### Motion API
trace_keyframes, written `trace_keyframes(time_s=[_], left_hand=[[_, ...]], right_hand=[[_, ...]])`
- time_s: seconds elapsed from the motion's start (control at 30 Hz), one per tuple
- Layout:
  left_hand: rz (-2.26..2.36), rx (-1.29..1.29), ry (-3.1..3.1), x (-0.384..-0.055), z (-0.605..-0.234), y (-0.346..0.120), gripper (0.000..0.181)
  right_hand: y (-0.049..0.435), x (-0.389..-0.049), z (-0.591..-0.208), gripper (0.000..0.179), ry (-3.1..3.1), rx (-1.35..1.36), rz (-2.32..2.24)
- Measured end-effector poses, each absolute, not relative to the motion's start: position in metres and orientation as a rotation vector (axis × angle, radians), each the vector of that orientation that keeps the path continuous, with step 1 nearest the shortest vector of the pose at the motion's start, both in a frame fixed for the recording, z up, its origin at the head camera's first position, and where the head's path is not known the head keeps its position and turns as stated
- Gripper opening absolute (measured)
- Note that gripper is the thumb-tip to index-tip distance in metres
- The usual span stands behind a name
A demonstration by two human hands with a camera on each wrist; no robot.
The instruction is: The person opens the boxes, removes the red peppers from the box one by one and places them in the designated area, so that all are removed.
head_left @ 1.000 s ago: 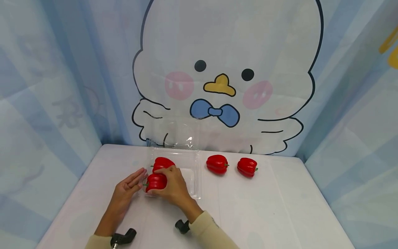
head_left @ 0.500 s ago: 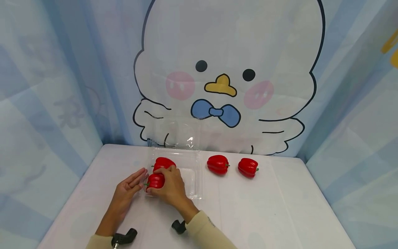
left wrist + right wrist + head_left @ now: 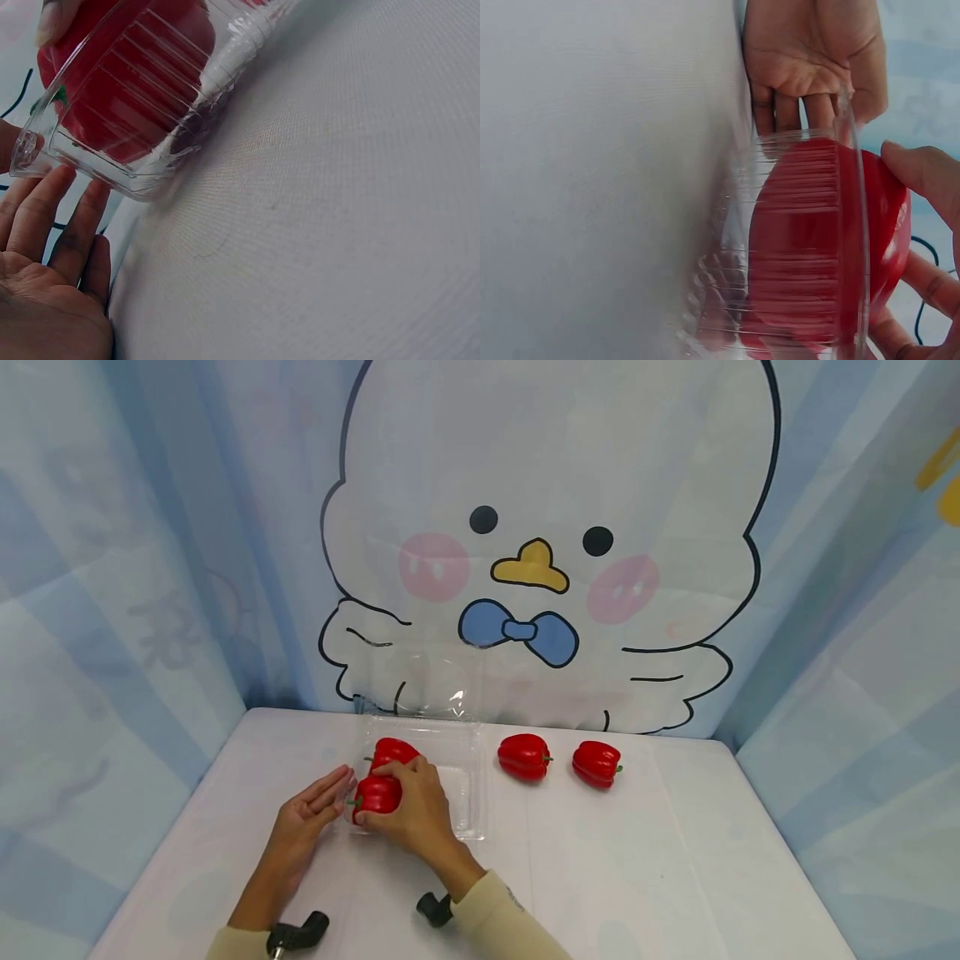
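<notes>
My right hand (image 3: 420, 806) grips a red bell pepper (image 3: 377, 795) in the front left corner of a clear plastic container (image 3: 456, 785). Behind it in the same container lies another red bell pepper (image 3: 393, 752), partly covered by the hand. The left hand (image 3: 303, 827) holds its fingers nearly straight against the container's left end; in the left wrist view its fingertips (image 3: 91, 196) are right at the clear wall. From the right wrist the gripped bell pepper (image 3: 802, 225) shows through the ribbed side, with my thumb (image 3: 915, 169) on its upper part.
The container's clear lid (image 3: 435, 681) stands raised at the back. To the right on the white table (image 3: 637, 877) lie two more bell peppers, one nearer (image 3: 524, 757) and one farther right (image 3: 597, 765). A curtain with a cartoon bird (image 3: 540, 468) hangs behind.
</notes>
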State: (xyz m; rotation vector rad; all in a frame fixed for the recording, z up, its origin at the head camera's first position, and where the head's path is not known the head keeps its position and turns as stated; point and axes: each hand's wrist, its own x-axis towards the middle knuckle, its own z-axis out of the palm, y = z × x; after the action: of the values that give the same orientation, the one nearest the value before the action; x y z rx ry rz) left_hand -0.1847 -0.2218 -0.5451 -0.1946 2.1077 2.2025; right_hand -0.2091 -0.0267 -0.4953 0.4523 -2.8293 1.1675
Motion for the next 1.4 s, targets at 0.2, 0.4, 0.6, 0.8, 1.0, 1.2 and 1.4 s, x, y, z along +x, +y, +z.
trace_keyframes(time_s=[0.2,0.4,0.6,0.8,1.0,1.2,1.4], left_hand=[[2.194,-0.185,2.125,-0.185,-0.546,-0.222,0.066],[2.193,-0.179,2.137,-0.185,-0.547,-0.222,0.068],[2.163,-0.211,2.153,-0.186,-0.546,-0.221,0.066],[2.167,-0.221,2.141,-0.186,-0.544,-0.221,0.061],[2.185,-0.167,2.138,-0.184,-0.545,-0.222,0.060],[2.185,-0.167,2.129,-0.184,-0.544,-0.222,0.061],[2.174,-0.170,2.132,-0.184,-0.542,-0.222,0.060]], right_hand=[[-0.024,-0.207,-0.488,0.064,-2.831,0.463,1.158],[-0.021,-0.205,-0.479,0.063,-2.808,0.478,1.175],[-0.016,-0.204,-0.470,0.064,-2.785,0.481,1.189],[-0.007,-0.203,-0.461,0.064,-2.745,0.475,1.213],[0.001,-0.203,-0.454,0.064,-2.730,0.463,1.228],[0.010,-0.204,-0.451,0.064,-2.713,0.458,1.253],[0.020,-0.205,-0.453,0.064,-2.700,0.440,1.265]])
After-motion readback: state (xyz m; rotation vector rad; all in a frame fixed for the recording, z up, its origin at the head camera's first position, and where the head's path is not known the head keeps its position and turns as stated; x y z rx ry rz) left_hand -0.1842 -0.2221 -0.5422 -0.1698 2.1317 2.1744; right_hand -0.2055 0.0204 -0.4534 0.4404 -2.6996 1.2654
